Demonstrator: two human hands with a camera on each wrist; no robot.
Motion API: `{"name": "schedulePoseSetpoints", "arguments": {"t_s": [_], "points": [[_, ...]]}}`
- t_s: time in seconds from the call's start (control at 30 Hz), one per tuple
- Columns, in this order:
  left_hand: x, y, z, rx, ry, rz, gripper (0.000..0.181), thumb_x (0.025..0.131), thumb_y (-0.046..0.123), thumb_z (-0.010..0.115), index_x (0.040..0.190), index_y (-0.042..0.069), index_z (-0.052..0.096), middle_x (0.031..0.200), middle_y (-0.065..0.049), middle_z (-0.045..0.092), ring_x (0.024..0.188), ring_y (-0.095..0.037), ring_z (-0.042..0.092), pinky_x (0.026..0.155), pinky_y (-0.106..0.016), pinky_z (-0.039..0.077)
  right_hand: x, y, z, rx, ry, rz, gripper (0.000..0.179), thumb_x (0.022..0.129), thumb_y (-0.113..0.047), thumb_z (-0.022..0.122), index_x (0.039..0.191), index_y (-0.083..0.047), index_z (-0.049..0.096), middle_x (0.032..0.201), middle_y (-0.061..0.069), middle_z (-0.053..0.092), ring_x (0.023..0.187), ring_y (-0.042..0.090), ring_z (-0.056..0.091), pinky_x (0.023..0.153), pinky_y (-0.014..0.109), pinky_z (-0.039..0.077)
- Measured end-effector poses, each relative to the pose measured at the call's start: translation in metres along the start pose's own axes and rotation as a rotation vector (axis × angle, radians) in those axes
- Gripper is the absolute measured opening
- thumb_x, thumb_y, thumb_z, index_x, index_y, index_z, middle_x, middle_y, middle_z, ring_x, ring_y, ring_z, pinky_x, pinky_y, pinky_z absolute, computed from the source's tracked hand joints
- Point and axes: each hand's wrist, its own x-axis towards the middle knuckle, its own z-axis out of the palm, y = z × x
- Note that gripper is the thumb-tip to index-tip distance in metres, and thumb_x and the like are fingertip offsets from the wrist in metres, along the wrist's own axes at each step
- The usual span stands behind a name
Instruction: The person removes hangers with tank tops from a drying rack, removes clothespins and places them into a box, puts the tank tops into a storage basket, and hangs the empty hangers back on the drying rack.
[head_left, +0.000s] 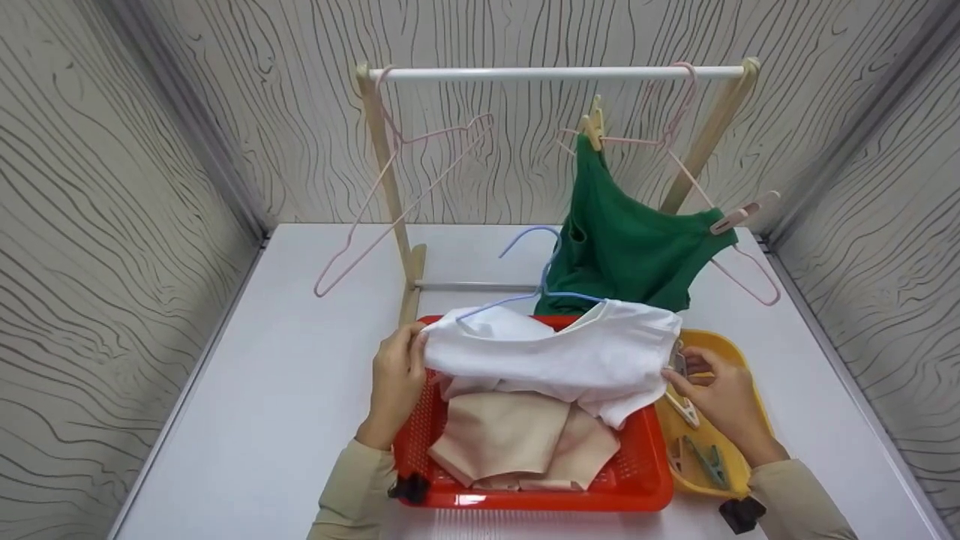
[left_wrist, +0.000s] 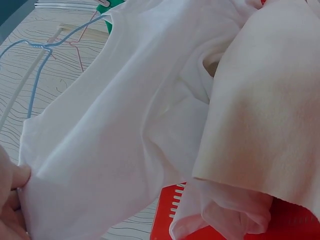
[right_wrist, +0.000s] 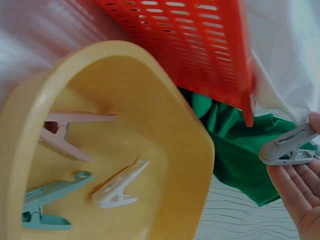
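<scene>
A white top hangs on a blue hanger, whose hook points up above the neckline. My left hand pinches the top's left shoulder edge, thumb in front, as the left wrist view also shows. At the other side of the top, my right hand holds a grey clothespin between thumb and fingers, close by the white cloth. Whether the pin's jaws touch the fabric is hard to tell. Below the top, a beige folded garment lies in a red basket.
A yellow bin with several clothespins stands right of the basket. Behind is a rack with a white rail. One pink hanger hangs bare at left; a green garment is clipped to another at right.
</scene>
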Motion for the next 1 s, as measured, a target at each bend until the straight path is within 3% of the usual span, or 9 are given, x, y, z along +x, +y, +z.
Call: {"name": "schedulePoseSetpoints", "arguments": {"t_s": [0.5,0.73,1.0], "points": [[0.000,0.000,0.001,0.012,-0.008,-0.008,0.009,0.093,0.002,0.057,0.097,-0.004,0.063,0.086,-0.014,0.068,0.081,-0.027,0.064,0.074,-0.043,0.052,-0.004,0.034,-0.001,-0.064,-0.136,0.129,0.048,0.087,-0.029,0.071,0.121,0.002,0.058,0.109,0.024,0.067,0.095,0.032,0.066,0.077,0.031,0.060],[-0.001,-0.002,0.002,0.019,0.006,0.004,0.009,0.093,0.000,0.056,0.097,-0.006,0.062,0.086,-0.015,0.068,0.081,-0.029,0.064,0.074,-0.044,0.053,-0.005,0.048,-0.003,-0.089,-0.243,0.232,0.050,0.087,-0.027,0.070,0.121,0.007,0.054,0.113,0.029,0.063,0.097,0.035,0.064,0.078,0.036,0.060],[-0.001,-0.003,0.002,0.013,0.000,0.001,0.010,0.093,0.000,0.055,0.099,-0.006,0.062,0.087,-0.016,0.068,0.081,-0.031,0.063,0.075,-0.045,0.052,-0.007,0.065,-0.002,-0.108,-0.288,0.327,0.054,0.088,-0.030,0.069,0.122,0.008,0.052,0.117,0.030,0.060,0.098,0.034,0.062,0.085,0.042,0.059]]}}
